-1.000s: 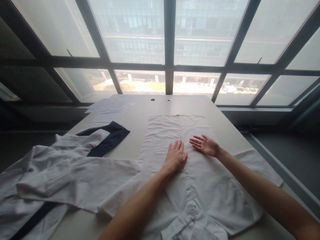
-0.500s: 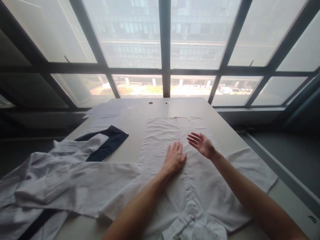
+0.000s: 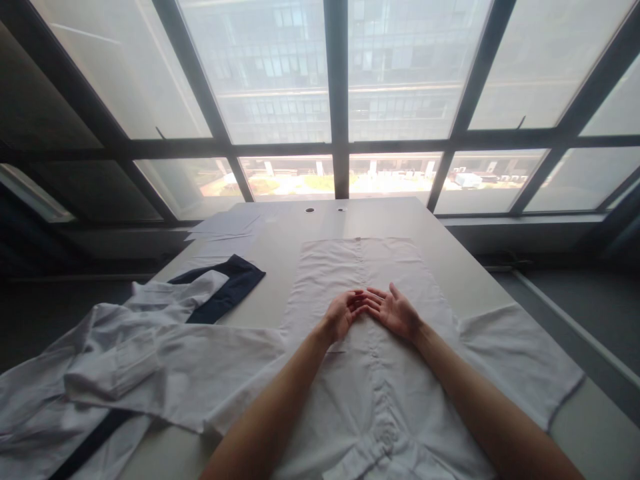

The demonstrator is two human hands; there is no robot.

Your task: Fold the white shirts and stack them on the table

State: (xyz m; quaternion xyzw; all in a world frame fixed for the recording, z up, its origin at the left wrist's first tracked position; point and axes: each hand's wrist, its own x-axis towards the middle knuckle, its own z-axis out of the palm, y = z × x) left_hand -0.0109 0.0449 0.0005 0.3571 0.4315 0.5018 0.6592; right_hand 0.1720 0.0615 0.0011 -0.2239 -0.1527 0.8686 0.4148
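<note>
A white shirt [image 3: 320,400] lies spread with its buttoned front upward, its hem at the far side and its collar close to me. Over the middle of the button placket, my left hand [image 3: 345,313] is turned palm inward, its fingers loosely bent and holding nothing. Opposite it, my right hand [image 3: 396,313] has its palm turned up and its thumb apart, also empty. The fingertips of both hands meet or overlap; whether they touch each other I cannot tell. One short sleeve [image 3: 520,353] reaches out to the right, and another stretches left.
Under the shirt is a white table [image 3: 280,223] with two round holes near its far edge. At left lie more crumpled white garments [image 3: 105,340] and a dark navy cloth [image 3: 235,287]. White paper sheets [image 3: 225,230] rest at the far left corner. Large windows [image 3: 280,73] stand behind.
My left hand has lifted from flat on the shirt and turned inward. The right hand has come down and left, bringing the fingertips together. The view has shifted slightly.
</note>
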